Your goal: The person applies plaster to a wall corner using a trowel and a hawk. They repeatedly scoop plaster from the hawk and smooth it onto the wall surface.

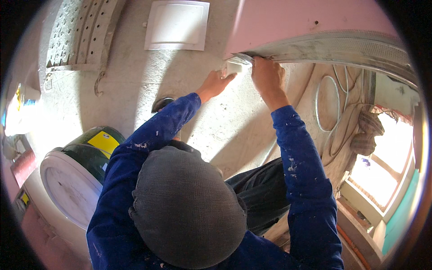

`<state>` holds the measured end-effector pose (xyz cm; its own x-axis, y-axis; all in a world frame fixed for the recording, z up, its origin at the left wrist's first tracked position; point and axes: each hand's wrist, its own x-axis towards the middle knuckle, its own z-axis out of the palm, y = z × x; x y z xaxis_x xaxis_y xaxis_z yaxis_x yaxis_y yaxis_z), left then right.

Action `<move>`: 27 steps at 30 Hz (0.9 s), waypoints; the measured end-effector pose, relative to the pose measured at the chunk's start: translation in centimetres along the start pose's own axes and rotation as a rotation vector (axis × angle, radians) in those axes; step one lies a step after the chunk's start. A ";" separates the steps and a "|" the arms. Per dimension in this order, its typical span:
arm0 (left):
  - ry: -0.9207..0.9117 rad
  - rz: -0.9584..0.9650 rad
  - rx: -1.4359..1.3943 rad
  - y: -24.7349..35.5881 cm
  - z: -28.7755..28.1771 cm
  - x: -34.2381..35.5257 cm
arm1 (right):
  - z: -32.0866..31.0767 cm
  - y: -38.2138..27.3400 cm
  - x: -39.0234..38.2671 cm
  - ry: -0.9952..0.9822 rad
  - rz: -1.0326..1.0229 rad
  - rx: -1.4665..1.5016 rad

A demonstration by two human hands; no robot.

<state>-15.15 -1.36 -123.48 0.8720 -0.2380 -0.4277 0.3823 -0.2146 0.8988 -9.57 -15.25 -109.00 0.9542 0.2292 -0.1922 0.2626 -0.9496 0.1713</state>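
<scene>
A: Left hand [215, 85]?
B: It's pinching a small white piece [234, 68], upper centre of frame.
A: Right hand [269, 81]?
B: It's gripping the metal mesh strip [360, 47] by its left end. Strip's running along the pink panel [310, 20], upper right.

Observed pale, rough floor [126, 90] streaked with bright light [220, 119] and diagonal shadow [240, 140]. Noted glaring window [386, 164] at right, turquoise strip [399, 217] beside it. Logged square white panel [176, 24].

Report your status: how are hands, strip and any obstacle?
Right hand on metal strip near its end. Left hand close by, grip unclear. Strip along pink panel. Bucket at left, apart from hands.
</scene>
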 end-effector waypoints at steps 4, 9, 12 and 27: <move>0.141 0.327 0.257 -1.0 0.5 -1.7 | 0.1 -0.1 0.0 0.019 0.013 -0.002; -0.034 0.161 0.302 -3.5 0.6 -0.7 | 0.0 -0.3 -0.1 -0.010 0.029 -0.019; -0.048 0.409 0.696 -4.6 0.6 -1.0 | -0.1 -0.4 0.0 -0.009 0.029 -0.015; -0.241 -0.281 -0.350 -0.9 -0.7 -2.4 | 0.1 -0.4 -0.1 0.002 0.038 0.017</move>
<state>-17.41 0.12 -123.21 0.6415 -0.4372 -0.6303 0.7071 0.0186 0.7068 -9.76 -14.89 -109.13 0.9638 0.1934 -0.1837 0.2238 -0.9610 0.1624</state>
